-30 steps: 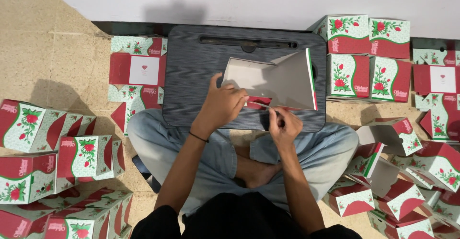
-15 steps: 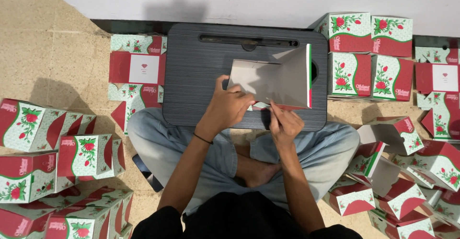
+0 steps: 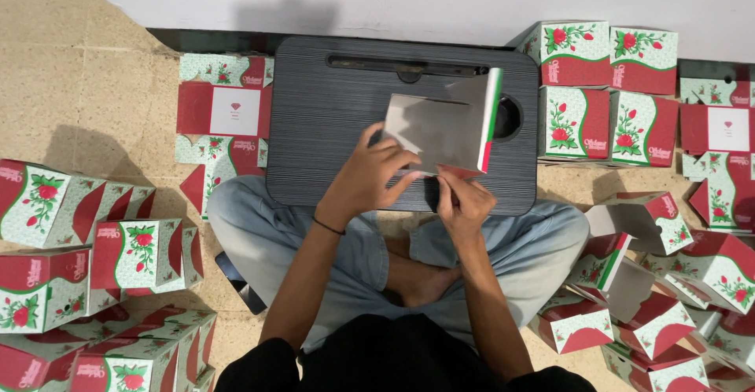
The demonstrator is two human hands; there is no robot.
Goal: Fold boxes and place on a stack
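Note:
I sit cross-legged with a dark grey lap tray (image 3: 330, 125) over my knees. Above the tray I hold a half-folded cardboard box (image 3: 444, 128), its plain grey inside facing me and a red, green and white edge on its right. My left hand (image 3: 366, 178) grips the box's lower left side, thumb on the grey panel. My right hand (image 3: 464, 199) pinches a red flap at the box's bottom edge. A black band circles my left wrist.
Flat box blanks (image 3: 228, 117) lie left of the tray. Assembled rose-printed boxes (image 3: 605, 85) stack at the right by the white wall. More boxes (image 3: 94, 258) lie on the floor at my left, and open ones (image 3: 645, 282) at my right.
The box has shifted slightly right and up over the tray. My right hand has moved closer under its bottom edge and now pinches the red flap.

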